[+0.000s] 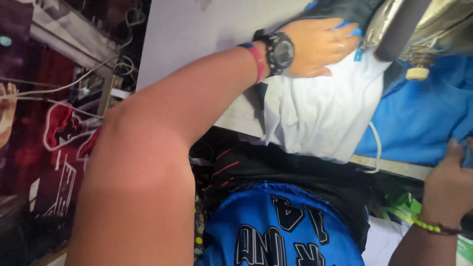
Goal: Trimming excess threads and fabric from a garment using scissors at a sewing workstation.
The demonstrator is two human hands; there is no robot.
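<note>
1. White woven cloth (pixel 320 113), a folded piece with a cord hanging at its edge, lies on the pale grey table top (pixel 197 34) of my sewing machine and droops over the near rim toward my lap.
2. My left hand (pixel 318 47) lies flat on the top of that cloth, fingers spread and pressing it down just beside the machine; it grips nothing. A black wristwatch (pixel 281 51) and a red band sit on that wrist.
3. My right hand (pixel 451 184) is at the near edge of the bright blue fabric (pixel 419 118) that lies to the right of the white piece. The fingers curl at the cloth edge, but I cannot tell whether they pinch it or only touch it. A yellow-green bead bracelet (pixel 426 225) circles that wrist.
4. The metal sewing machine head (pixel 433 24) hangs over the join of the two cloths, with a cream round knob (pixel 418 74) below it. The needle is hidden from me.
5. As far as I can judge, the pieces are laid under the machine and held in place, so the setting-up looks mostly done. I see no finished seam, so the stitching itself seems left to do.
6. In my lap sits shiny blue printed cloth (pixel 281 226) with black fabric (pixel 276 167) above it.
</note>
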